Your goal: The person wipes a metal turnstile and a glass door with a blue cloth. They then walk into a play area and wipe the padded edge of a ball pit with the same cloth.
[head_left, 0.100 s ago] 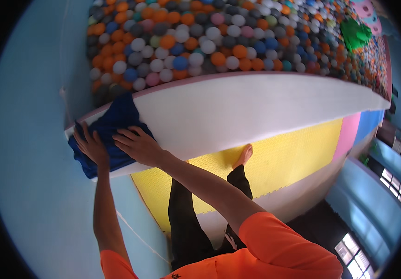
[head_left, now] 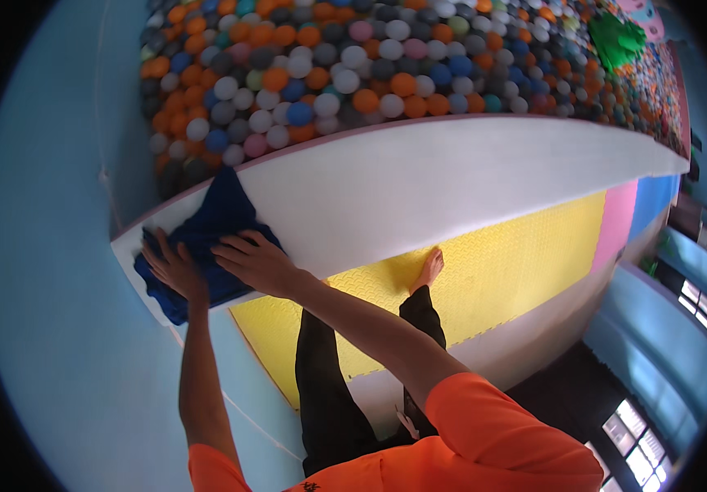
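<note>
A crumpled dark blue cloth lies on the left end of the white ledge, near the blue wall. My left hand rests flat on the cloth's left part with fingers spread. Just to its right, my right hand presses on the cloth, its fingers stretched out and slightly apart. Neither hand is wrapped around the cloth. One corner of the cloth points toward the ledge's far edge, and its near side reaches the ledge's near edge.
Beyond the ledge lies a pit of colourful plastic balls, with a green object at far right. The blue wall stands at left. My bare foot is on the yellow mat, beside pink and blue mats. Windows show at lower right.
Both hands and the cloth have slid slightly right along the ledge, away from the blue wall. The view has shifted a little too.
</note>
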### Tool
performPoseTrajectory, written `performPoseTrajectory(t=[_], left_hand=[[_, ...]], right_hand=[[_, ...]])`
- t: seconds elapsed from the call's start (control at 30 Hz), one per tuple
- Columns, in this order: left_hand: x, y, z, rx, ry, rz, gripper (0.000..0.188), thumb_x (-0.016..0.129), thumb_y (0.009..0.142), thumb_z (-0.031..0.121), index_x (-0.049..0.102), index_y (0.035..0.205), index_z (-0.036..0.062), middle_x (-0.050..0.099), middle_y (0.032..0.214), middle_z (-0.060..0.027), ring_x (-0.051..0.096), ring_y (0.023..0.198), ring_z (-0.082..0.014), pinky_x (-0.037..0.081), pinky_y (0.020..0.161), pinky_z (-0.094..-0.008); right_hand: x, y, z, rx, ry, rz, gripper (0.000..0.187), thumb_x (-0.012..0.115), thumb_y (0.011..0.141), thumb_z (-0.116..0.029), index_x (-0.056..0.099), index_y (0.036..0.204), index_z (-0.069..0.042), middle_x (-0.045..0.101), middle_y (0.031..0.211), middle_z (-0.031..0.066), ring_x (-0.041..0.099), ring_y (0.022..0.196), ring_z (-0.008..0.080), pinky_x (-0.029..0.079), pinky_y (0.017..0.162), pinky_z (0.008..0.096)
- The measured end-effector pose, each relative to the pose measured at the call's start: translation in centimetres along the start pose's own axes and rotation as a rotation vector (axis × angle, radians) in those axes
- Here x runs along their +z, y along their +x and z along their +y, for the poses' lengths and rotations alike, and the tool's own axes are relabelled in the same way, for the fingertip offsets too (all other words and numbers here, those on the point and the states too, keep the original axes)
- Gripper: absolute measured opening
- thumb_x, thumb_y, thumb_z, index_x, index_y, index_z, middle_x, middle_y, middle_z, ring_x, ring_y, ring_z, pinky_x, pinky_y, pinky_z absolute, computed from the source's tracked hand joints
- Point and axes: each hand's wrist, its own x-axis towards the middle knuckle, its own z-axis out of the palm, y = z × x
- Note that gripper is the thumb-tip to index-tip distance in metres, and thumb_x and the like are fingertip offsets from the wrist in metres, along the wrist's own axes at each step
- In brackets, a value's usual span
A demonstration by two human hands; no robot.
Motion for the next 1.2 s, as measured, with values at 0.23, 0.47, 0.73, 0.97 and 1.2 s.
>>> performPoseTrajectory(t=[0.23, 0.47, 0.73, 0.97, 1.2], left_hand=[[-5.3, -6.2, 21.8, 0.140, -0.138, -0.050, 0.051, 0.030, 0.098, 0.047, 0.041, 0.138, 0.0171, 0.029, 0.145, -0.0217, 0.030, 0.133, -0.0401, 0.032, 0.096, -0.0605], [-6.9, -7.3, 46.9, 0.523, -0.321, 0.011, 0.048, 0.040, 0.096, 0.046, 0.041, 0.137, 0.0205, 0.033, 0.143, -0.0198, 0.031, 0.133, -0.0384, 0.030, 0.099, -0.0608], [-13.1, -18.7, 64.2, 1.074, -0.615, -0.216, 0.036, 0.066, 0.083, 0.019, 0.059, 0.117, 0.0102, 0.047, 0.128, -0.0175, 0.043, 0.121, -0.0379, 0.035, 0.097, -0.0515], [-17.8, -29.3, 58.9, 1.073, -0.812, -1.071, 0.023, 0.056, 0.089, 0.025, 0.058, 0.088, 0.0027, 0.059, 0.078, -0.0187, 0.059, 0.073, -0.0393, 0.046, 0.065, -0.0466], [-31.4, -27.3, 55.3, 1.006, -0.645, -1.558, 0.037, 0.071, 0.078, 0.034, 0.067, 0.093, 0.0009, 0.069, 0.086, -0.0139, 0.067, 0.083, -0.0209, 0.050, 0.077, -0.0303]], right_hand=[[-11.9, -15.2, 9.3, 0.126, -0.096, -0.031, 0.040, 0.059, 0.076, -0.015, 0.061, 0.115, -0.016, 0.049, 0.133, -0.0024, 0.041, 0.124, 0.0179, 0.031, 0.101, 0.0374], [-24.1, -28.7, 21.3, 0.408, -0.391, 0.178, 0.041, 0.055, 0.074, -0.013, 0.060, 0.114, -0.018, 0.052, 0.124, -0.0026, 0.047, 0.110, 0.0188, 0.037, 0.086, 0.0368], [-29.3, -48.5, 20.8, 0.936, 0.029, 0.469, 0.047, 0.057, 0.058, 0.009, 0.061, 0.102, -0.008, 0.055, 0.107, 0.0082, 0.053, 0.100, 0.0320, 0.049, 0.078, 0.0382], [-30.8, -58.9, 9.6, 1.466, 0.804, 0.476, 0.040, 0.043, 0.066, 0.007, 0.070, 0.093, -0.003, 0.068, 0.096, 0.0168, 0.064, 0.095, 0.0282, 0.048, 0.087, 0.0337], [-31.6, -61.8, 0.5, 1.381, 0.573, 0.480, 0.041, 0.058, 0.069, -0.004, 0.062, 0.110, -0.006, 0.063, 0.098, 0.0177, 0.061, 0.096, 0.0328, 0.048, 0.084, 0.0404]])
